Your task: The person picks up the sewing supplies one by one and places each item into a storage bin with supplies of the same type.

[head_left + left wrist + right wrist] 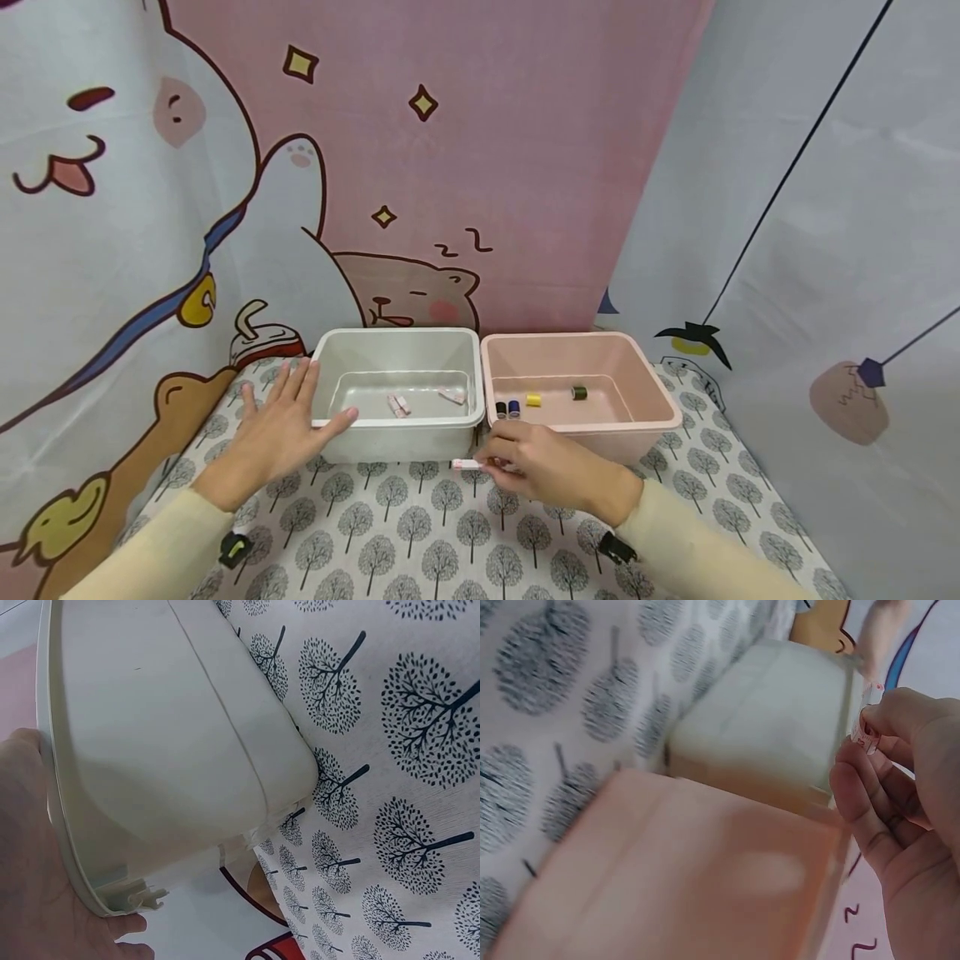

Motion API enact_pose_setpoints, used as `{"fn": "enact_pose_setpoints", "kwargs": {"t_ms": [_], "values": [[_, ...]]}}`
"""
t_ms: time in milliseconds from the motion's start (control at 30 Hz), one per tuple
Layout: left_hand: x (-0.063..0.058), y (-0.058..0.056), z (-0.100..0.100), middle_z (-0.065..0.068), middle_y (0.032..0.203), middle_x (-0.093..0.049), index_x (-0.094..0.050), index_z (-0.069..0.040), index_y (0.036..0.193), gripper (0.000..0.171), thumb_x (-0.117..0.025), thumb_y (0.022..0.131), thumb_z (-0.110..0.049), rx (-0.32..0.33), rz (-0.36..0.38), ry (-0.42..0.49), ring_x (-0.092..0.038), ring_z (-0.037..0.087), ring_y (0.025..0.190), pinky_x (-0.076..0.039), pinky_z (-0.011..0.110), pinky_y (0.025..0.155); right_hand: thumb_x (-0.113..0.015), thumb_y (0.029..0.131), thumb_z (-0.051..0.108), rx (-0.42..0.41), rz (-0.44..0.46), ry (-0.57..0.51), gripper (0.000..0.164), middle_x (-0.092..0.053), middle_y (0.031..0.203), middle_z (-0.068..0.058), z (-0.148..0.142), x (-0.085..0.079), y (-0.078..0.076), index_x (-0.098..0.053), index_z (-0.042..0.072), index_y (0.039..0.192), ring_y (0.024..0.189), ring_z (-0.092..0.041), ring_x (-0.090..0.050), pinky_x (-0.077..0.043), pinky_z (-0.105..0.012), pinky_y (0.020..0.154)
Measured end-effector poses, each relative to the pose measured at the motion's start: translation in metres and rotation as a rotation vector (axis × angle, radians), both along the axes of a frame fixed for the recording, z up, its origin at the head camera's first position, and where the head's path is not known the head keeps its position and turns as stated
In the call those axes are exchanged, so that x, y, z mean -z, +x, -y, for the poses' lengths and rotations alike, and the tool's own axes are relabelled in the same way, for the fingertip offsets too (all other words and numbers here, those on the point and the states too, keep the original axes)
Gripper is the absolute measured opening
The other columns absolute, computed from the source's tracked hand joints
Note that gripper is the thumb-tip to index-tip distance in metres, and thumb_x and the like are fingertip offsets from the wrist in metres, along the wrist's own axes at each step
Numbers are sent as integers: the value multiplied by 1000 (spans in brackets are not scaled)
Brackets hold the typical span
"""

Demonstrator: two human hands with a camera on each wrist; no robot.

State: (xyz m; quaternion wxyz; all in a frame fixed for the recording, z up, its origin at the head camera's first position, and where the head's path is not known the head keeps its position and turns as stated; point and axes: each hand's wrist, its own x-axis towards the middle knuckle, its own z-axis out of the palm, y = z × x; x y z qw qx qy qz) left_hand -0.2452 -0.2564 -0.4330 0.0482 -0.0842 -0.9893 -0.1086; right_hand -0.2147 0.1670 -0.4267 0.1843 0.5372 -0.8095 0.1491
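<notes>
My right hand point(551, 467) pinches a small white stick with pink print point(467, 464) between thumb and fingertips, in front of the two bins. In the right wrist view the printed stick point(868, 720) shows at the fingertips. My left hand point(281, 429), fingers spread and straight, rests at the left front corner of the white bin point(397, 423). The left wrist view has that hand point(37, 870) against the bin's rim. Several similar sticks point(399, 406) lie in the white bin. The pink bin point(645, 423) holds thread spools: yellow point(533, 400), green point(579, 392), blue point(513, 408) and black point(501, 409).
Both bins stand side by side on a tree-patterned cloth point(442, 533). Behind them hangs a pink and white cartoon curtain point(510, 167), which continues along the left and right sides.
</notes>
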Motion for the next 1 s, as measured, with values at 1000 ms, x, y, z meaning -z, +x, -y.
{"fn": "enact_pose_setpoints", "kwargs": {"t_ms": [1000], "values": [[2,0,0,29,194,-10,-11,0,186,123,-41,109,-91,2,-13,23,-9,60,180,8,96,131,-83,105,9,120,79,-81,8,-81,100,-5,33,-57,-67,-87,5,111,83,-15,-75,-63,-16,75]]}}
